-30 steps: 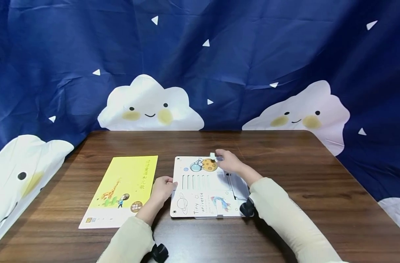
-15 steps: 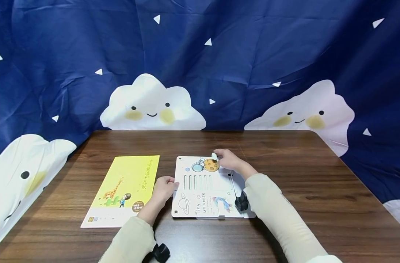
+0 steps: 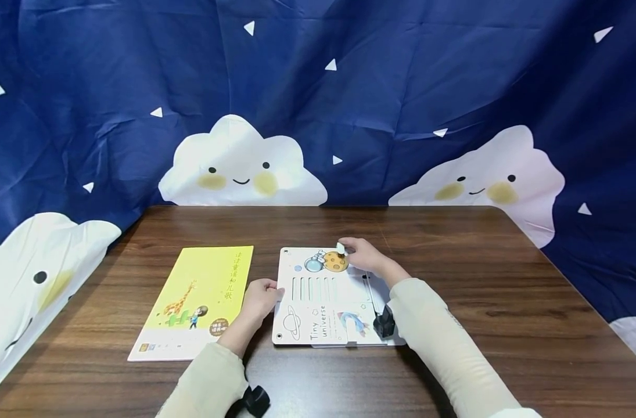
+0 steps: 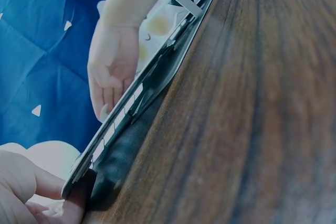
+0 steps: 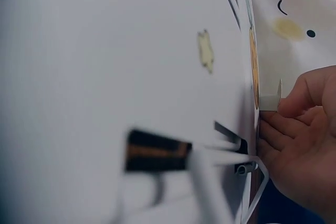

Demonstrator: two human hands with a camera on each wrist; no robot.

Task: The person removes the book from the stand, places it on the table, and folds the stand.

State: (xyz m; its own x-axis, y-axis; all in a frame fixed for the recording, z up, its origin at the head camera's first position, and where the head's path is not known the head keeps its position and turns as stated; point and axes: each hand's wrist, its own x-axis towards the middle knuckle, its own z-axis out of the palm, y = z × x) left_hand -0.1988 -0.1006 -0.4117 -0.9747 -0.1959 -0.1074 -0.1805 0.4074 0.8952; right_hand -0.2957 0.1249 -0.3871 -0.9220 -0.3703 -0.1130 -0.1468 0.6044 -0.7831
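Note:
A white book stand (image 3: 321,295) printed with "Tiny universe", a planet and an astronaut lies nearly flat on the table. My left hand (image 3: 260,299) holds its left edge, thumb above and fingers below, as the left wrist view shows from the side. At the far edge my right hand (image 3: 367,257) pinches a small white tab (image 3: 341,249) between thumb and fingers. The right wrist view shows this tab (image 5: 270,103) standing out from the board's edge, the thumb against it. The right sleeve and black wrist camera hide part of the stand's right side.
A yellow book (image 3: 200,296) with a giraffe on its cover lies left of the stand, partly under my left forearm. The brown wooden table (image 3: 480,261) stretches off to the right. Behind it hangs a dark blue curtain (image 3: 359,104) with smiling clouds.
My right hand has shifted slightly, the tab between its fingers now tilted, and the right forearm has moved left over the stand. My left hand keeps its hold on the left edge.

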